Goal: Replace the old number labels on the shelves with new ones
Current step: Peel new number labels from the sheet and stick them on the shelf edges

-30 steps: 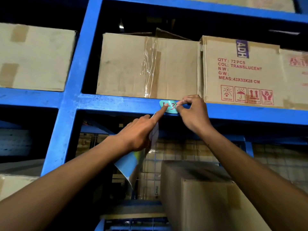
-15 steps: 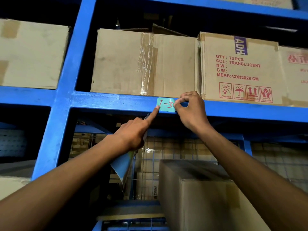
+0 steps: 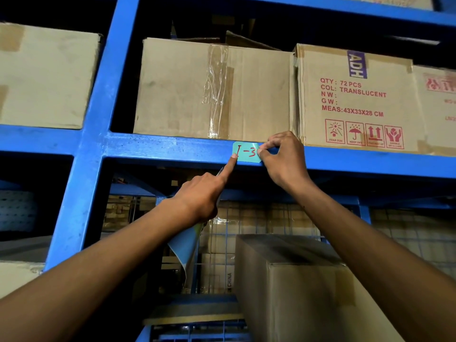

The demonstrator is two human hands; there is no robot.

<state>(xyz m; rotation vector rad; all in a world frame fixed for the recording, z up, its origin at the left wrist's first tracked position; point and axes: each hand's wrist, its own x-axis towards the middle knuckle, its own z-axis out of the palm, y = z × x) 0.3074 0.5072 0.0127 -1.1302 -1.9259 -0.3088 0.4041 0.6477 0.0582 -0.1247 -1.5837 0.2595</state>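
Observation:
A light teal label (image 3: 246, 152) with red handwriting "I-3" lies against the front of the blue shelf beam (image 3: 160, 149). My left hand (image 3: 199, 193) presses the label's lower left corner with its index fingertip, while its other fingers hold a curled blue sheet (image 3: 185, 245) that hangs below. My right hand (image 3: 283, 159) pinches the label's right end between thumb and forefinger, covering that edge.
Cardboard boxes sit on the shelf above the beam: a taped one (image 3: 212, 90) and a printed one (image 3: 355, 97). Another box (image 3: 303, 287) stands below at the right. A blue upright post (image 3: 91, 144) rises at the left. Wire mesh backs the lower bay.
My left index fingertip has slid left along the label, from its middle to its left corner, uncovering the writing. The right hand keeps its pinch on the right end.

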